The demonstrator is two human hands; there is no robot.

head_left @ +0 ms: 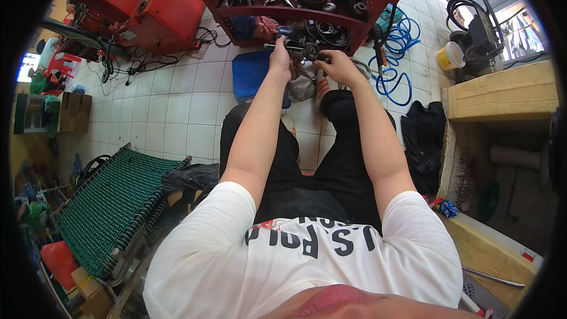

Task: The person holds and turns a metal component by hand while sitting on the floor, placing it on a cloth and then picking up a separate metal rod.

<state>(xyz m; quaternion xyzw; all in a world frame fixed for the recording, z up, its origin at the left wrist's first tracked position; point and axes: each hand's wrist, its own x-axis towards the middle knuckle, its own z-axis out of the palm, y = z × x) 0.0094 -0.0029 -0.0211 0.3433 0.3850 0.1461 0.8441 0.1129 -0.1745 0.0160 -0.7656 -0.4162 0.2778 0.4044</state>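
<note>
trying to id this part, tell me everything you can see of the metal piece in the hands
The metal part is small, dark grey and looks like steel, with a thin rod sticking out toward the left and a rounder, toothed-looking end at the right. It is held level at arm's length above the tiled floor, in front of the red shelf. The left hand grips its rod side, the right hand pinches its round end. Finer detail is too small to tell.

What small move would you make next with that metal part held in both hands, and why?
Probably steady the small dark metal part with the left hand and turn it with the right hand: both hands already grip it in mid-air, above the knees, before the red metal shelf.
</note>
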